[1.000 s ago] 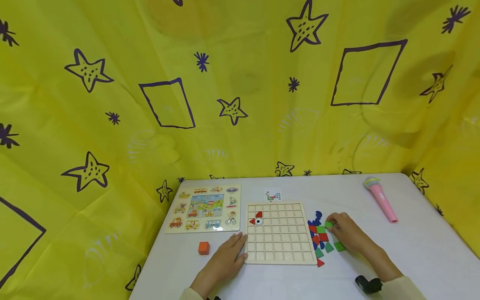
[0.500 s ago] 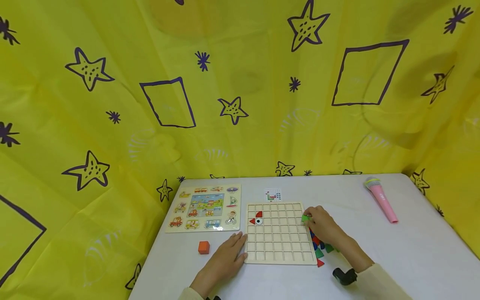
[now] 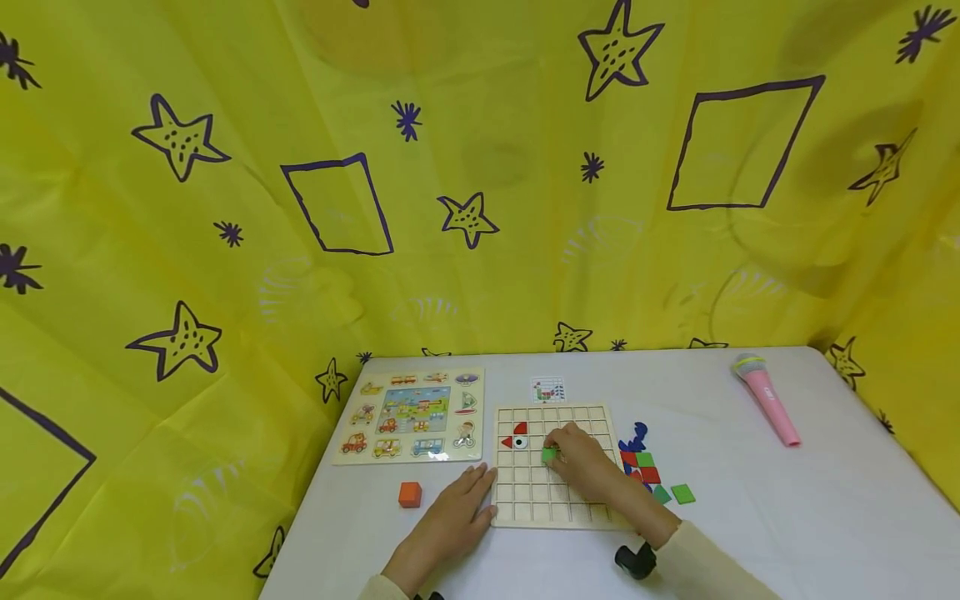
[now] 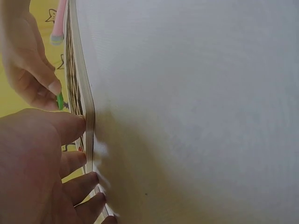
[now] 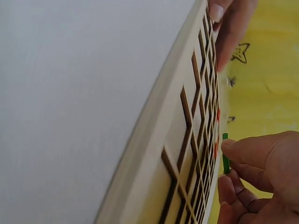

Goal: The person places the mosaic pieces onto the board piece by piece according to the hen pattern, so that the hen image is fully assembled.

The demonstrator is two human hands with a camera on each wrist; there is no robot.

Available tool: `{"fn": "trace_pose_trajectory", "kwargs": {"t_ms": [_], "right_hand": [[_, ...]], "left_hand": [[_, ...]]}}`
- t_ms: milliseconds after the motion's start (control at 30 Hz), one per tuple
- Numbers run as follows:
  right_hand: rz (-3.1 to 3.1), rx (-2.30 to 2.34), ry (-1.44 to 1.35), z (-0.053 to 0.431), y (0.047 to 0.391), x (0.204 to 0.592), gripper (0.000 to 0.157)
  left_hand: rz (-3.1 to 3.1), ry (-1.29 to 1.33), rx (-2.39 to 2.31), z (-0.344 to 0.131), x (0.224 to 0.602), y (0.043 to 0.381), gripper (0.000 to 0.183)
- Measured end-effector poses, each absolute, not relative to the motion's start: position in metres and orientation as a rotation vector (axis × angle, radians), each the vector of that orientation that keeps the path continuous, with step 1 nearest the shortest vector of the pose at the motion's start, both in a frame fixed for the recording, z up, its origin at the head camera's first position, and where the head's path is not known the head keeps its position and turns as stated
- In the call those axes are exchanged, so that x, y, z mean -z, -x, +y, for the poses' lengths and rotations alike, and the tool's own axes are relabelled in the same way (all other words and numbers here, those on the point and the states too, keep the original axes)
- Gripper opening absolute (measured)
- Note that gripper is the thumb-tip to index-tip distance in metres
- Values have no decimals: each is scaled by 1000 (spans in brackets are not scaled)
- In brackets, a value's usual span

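Observation:
A wooden grid board (image 3: 525, 510) lies on the table, with a red quarter-round piece (image 3: 521, 428), a red triangle (image 3: 507, 442) and a white eye tile (image 3: 521, 442) in its upper left cells. My right hand (image 3: 587, 467) pinches a green square tile (image 3: 550, 454) over the middle of the board; in the right wrist view the tile (image 5: 226, 154) stands on edge between thumb and fingers. My left hand (image 3: 452, 512) rests at the board's left edge, its fairly straight fingertips touching the side, as the left wrist view shows too.
Loose red, green and blue pieces (image 3: 649, 475) lie right of the board, a green square (image 3: 683, 493) beside them. A picture card (image 3: 548, 389) sits behind it. Left are a vehicle puzzle (image 3: 468, 454) and an orange cube (image 3: 410, 494). A pink microphone (image 3: 772, 408) lies far right.
My right hand has carried the green tile from the loose pieces leftward, over the board's right edge to its middle. The left hand has stayed at the board's left edge.

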State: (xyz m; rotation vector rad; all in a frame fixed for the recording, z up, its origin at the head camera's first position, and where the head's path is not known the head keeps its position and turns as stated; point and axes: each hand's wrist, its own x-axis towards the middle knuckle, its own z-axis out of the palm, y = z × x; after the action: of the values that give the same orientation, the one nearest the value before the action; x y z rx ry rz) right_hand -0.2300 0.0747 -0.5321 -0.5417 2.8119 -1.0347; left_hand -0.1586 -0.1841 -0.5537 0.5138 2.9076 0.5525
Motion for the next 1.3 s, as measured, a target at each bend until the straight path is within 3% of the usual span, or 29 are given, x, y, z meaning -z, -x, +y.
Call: {"fn": "trace_pose_trajectory", "kwargs": {"t_ms": [467,1300], "right_hand": [[2872,1023,664,41,230,547,14],[2913,979,792,32,236,550,13]], "left_hand": [[2915,-534,-528,-184,553,159,61],[2895,-495,-505,-183,552,159,63]]}}
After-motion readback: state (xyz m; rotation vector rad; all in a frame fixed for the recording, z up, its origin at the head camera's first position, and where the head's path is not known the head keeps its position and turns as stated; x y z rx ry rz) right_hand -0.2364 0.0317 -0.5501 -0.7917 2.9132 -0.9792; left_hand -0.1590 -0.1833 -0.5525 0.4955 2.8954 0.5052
